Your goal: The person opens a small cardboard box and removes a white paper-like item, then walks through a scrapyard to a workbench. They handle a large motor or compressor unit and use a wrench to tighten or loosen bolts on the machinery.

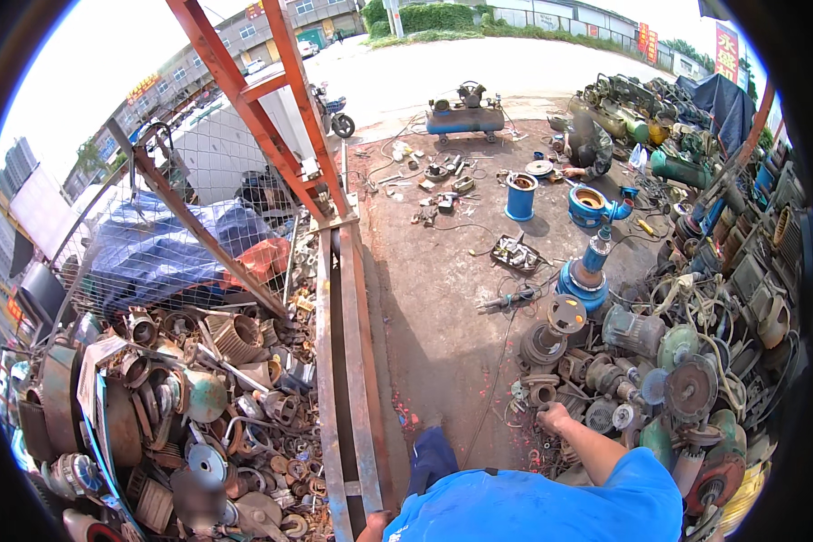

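My right hand [552, 417] is out to the right, fingers curled, beside dirty metal pump castings [541, 390] at the edge of a pile; whatever is in it is too dark to make out. My left hand [378, 522] is low at the bottom edge, beside a long rusty steel beam [362, 379], its fingers mostly hidden. Just beyond my right hand stand a dark flanged pump part [544, 343] and a tall blue pump [583, 285]. A power tool [506, 300] with a cable lies on the concrete.
A crouching co-worker [587, 149] works near blue pump housings [587, 206] and a blue cylinder [519, 203]. A compressor [465, 119] stands behind. Scrap heaps [203, 397] line both sides. An orange steel post [244, 95], wire fence and blue tarp [163, 235] are at left.
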`<state>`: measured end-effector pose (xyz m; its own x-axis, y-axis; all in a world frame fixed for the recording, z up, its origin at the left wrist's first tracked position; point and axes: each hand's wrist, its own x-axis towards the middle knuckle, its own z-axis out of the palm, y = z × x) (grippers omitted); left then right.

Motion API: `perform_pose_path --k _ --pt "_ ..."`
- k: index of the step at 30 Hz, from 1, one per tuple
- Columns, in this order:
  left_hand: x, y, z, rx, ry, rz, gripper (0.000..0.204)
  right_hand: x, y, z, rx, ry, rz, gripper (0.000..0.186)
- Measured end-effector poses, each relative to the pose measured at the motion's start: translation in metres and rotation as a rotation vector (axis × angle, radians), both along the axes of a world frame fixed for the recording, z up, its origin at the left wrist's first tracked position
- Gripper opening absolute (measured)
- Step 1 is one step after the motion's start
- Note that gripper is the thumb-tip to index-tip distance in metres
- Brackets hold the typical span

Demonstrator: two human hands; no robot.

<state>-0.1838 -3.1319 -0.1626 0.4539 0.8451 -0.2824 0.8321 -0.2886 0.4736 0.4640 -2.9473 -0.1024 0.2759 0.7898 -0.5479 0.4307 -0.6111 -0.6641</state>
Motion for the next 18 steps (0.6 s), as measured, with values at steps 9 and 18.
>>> perform_pose_path --k 9,18 --pt "-0.016 0.484 0.027 -0.756 -0.476 1.156 0.02 0.001 0.176 -0.078 -0.328 0.177 -0.299 0.033" --pt "0.035 0.896 0.112 -0.445 -0.668 1.07 0.036 0.011 0.483 -0.077 -0.475 -0.721 1.225 0.021"
